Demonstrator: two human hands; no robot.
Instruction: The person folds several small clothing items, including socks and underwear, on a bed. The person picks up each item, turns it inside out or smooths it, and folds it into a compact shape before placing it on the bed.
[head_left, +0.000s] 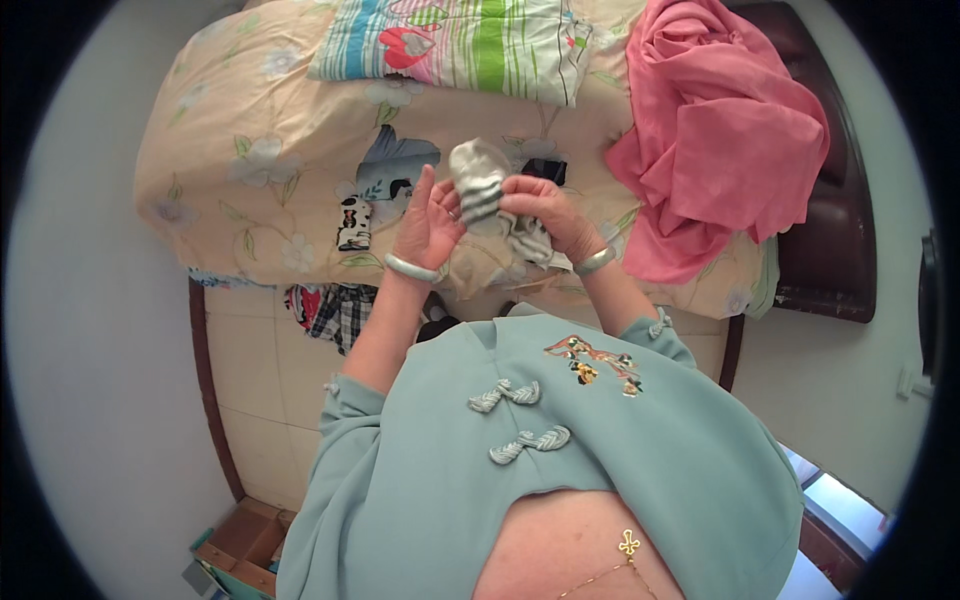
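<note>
Pinched in my right hand (548, 210) is a pale grey sock (477, 170) with dark stripes, raised over the bed. A second pale striped piece, apparently the other sock (530, 240), hangs below that hand. My left hand (430, 220) is at the sock's left side, palm turned up and thumb apart; whether its fingertips touch the fabric I cannot tell. On the bed near my left hand lie a blue-grey cloth piece (392, 160) and a small black-and-white patterned folded piece (354, 224). Beyond my right hand sits a dark folded piece (545, 171), partly hidden.
The bed (230, 120) has a peach floral cover. A striped folded quilt or pillow (460, 45) lies at its far side, and a bunched pink cloth (730, 130) at the right beside a dark headboard (830, 190). Checked cloth (342, 315) hangs low by the near edge. A box (245, 540) stands lower left.
</note>
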